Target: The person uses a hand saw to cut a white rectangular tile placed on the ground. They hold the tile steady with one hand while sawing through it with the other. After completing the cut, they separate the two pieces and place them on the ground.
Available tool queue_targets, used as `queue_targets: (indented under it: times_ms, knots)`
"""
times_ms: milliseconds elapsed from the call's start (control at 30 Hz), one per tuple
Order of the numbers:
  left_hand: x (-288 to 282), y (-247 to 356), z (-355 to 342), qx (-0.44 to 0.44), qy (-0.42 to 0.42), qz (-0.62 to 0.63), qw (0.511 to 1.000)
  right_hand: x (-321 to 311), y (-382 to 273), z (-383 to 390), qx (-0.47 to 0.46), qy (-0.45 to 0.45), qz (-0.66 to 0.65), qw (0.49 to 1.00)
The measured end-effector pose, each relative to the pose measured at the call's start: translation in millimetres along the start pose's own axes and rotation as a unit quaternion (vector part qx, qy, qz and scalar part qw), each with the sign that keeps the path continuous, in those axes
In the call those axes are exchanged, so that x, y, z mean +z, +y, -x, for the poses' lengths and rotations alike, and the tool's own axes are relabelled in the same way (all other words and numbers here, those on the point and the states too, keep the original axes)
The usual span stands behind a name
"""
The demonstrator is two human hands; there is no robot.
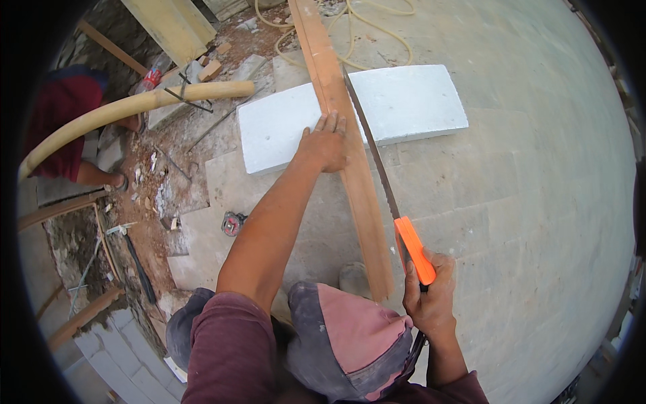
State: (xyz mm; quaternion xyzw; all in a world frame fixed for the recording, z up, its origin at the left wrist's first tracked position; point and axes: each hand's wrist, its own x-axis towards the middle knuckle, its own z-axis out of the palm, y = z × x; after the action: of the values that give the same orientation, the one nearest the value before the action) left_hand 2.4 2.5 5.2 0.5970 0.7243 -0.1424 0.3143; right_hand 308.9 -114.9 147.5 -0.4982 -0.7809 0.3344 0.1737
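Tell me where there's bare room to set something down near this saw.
Widest is the floor right of the saw and right hand, bordered above by the white slab. The slab's surface right of the saw is bare too. Left is crowded: tape measure beside the left forearm, then rubble and the curved pole.

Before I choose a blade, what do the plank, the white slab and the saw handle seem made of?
The plank looks like bare wood: brown, dull and streaked lengthwise. The white slab has a matte, pitted face, so perhaps aerated concrete, though foam isn't ruled out. The saw handle is probably hard plastic, given its smooth, even orange.
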Motion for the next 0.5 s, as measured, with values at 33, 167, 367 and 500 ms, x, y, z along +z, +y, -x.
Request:
queue_targets:
  times_ms: [33, 167, 367, 500]
  knots:
    - [0.3, 0.2, 0.2, 0.000, 0.002, -0.001, 1.000, -4.4, -1.3, 4.2, 0.010, -0.017, -0.014, 1.000]
    - [-2.6, 3.3, 1.1, -0.008, -0.012, -0.003, 1.000, -18.3, 10.3, 31.2, -0.014, -0.018, -0.017, 1.000]
    - [-4.4, 5.5, 1.1, -0.014, -0.019, -0.018, 1.000, -42.2, 5.1, 81.0, 0.021, -0.042, -0.034, 0.998]
    - [1.9, 1.9, -2.5, 0.000, 0.002, -0.013, 1.000, -55.6, 7.6, 114.8, 0.028, -0.039, -0.030, 0.998]
